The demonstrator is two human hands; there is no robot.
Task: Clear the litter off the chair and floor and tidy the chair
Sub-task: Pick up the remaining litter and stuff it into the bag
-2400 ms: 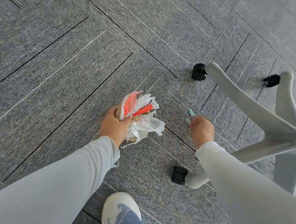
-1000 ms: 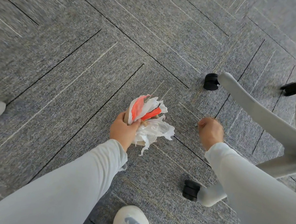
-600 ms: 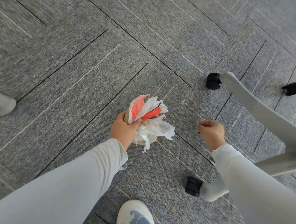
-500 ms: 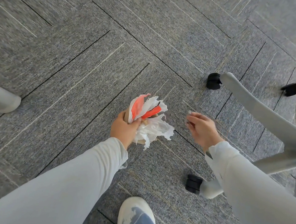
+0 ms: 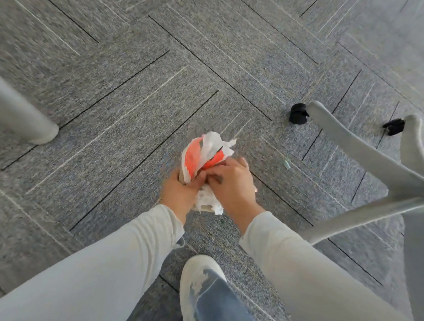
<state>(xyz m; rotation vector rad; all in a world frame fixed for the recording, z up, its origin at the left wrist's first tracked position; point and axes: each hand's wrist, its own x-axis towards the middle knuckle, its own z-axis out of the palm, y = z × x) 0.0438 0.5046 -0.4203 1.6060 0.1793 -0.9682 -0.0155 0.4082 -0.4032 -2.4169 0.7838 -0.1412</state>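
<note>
Clutching the wad [image 5: 207, 154], the left hand [image 5: 179, 193] grips low; the right hand [image 5: 231, 185] pinches its top. Light, crumpled, likely to shed scraps.

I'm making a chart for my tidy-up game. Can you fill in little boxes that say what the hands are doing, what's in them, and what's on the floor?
left hand: grips the litter bundle from the left
right hand: pressed onto the same bundle
litter bundle: crumpled white and orange wrappers and tissue, held above the floor
floor: grey carpet tiles
litter on the floor: one small pale green scrap, near the chair base
chair base: pale grey spokes with black wheels, on the right
shoe: white, at the bottom
</note>
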